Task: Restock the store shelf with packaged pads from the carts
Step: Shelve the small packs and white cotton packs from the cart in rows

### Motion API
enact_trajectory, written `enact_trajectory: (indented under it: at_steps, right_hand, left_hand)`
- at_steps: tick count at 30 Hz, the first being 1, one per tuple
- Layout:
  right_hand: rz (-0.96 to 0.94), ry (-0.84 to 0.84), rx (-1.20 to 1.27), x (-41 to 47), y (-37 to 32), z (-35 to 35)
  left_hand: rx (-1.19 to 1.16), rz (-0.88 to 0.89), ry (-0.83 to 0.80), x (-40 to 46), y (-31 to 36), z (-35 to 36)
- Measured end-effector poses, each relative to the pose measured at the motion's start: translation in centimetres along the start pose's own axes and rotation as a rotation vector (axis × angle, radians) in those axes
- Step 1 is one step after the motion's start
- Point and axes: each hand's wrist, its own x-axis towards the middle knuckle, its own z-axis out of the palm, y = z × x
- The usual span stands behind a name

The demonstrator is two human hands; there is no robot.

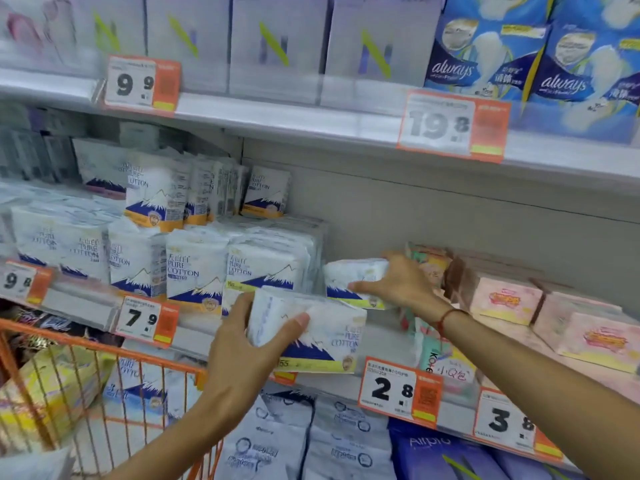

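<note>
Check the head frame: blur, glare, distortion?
Head view: motion blur smears the purple boxes on the top shelf; the pack in the left hand is readable; shelf edges tilt and bow from the wide lens; lighting even, no harsh glare.

A: Finish of pack (322, 336) gripped in left hand (239, 355)?
B: Thin plastic film, glossy, slightly crinkled. Same for second pack (353, 282) under right hand (398, 282).

A: Stocked packs (195, 271) on shelf (346, 133)?
B: Soft plastic wrap, sheen on folds. Shelf itself painted metal, pale, smooth, matt.

A: Price tags (398, 391)?
B: Printed paper or card behind clear plastic holders, faintly reflective.

A: Cart (104, 368)?
B: Wire metal, orange coating, smooth.

A: Pink boxes (502, 299)?
B: Apparently carton under clear film, glossy.

A: Wrist band (446, 318)?
B: Red cord, matt, looks woven.
</note>
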Motion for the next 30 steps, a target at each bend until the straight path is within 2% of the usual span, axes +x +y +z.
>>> enact_trajectory:
  at_steps: [3,6,10,13,16,19,24,30]
  right_hand:
    - [-0.039,-0.175,-0.27,1.3,-0.2,2.4]
    - [-0.148,-0.174,-0.578,2.6,-0.3,3.7]
    - [-0.206,-0.194,-0.538,4.7,-0.8,5.1]
    - [-0.169,-0.173,-0.6,6.4,-0.5,5.7]
    - [-0.108,-0.237,-0.625,8.2,0.4,6.7]
    - [-0.055,-0.296,-0.608,9.9,1.3,7.8]
    - [-0.05,-0.228,-0.678,11.9,1.6,8.8]
    - [0.022,-0.333,-0.539,13.6,1.1,9.2]
  left_hand:
    - [-0.063,-0.034,-0.012,-0.1,-0.5,0.4]
    - [-0.132,-0.078,-0.028,-0.4,-0.9,1.0]
    - [-0.229,-0.135,-0.064,-0.4,-1.1,1.6]
    - [-0.271,-0.144,-0.058,0.1,-1.3,1.5]
    - [-0.288,-0.165,-0.055,0.6,-2.0,1.2]
    - [-0.287,-0.18,-0.075,0.8,-2.5,1.1]
    - [-0.184,-0.166,-0.073,1.1,-3.2,1.0]
    - [-0.135,-0.153,-0.06,1.5,-3.1,1.0]
